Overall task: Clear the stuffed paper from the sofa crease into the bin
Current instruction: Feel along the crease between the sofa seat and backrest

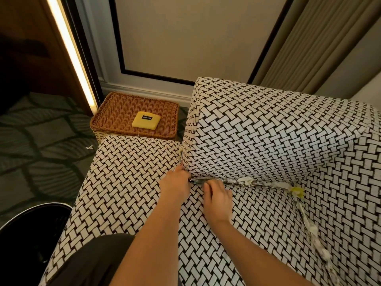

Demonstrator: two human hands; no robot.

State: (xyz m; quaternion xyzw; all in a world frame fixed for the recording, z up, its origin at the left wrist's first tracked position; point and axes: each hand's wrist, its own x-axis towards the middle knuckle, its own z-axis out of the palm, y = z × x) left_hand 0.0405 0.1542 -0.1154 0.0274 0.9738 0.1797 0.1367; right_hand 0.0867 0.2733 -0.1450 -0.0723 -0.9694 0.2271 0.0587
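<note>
Stuffed paper [245, 180] lies wedged along the sofa crease [266, 183] between the seat and the back cushion. White and grey scraps run to a yellow piece [298, 191] at the corner, and more paper [311, 228] follows the right-hand crease toward me. My left hand [175, 184] reaches into the left end of the crease, its fingertips buried there. Just to its right, my right hand [216, 200] has its fingers curled on the end of a grey paper strip [195, 181]. The black bin [31, 234] stands on the floor at the lower left.
A brown wicker basket [123, 112] holding a yellow packet [146, 120] sits on the floor beyond the sofa seat. A small white scrap [89, 147] lies on the patterned carpet. Behind the sofa are a wall and curtains [309, 48].
</note>
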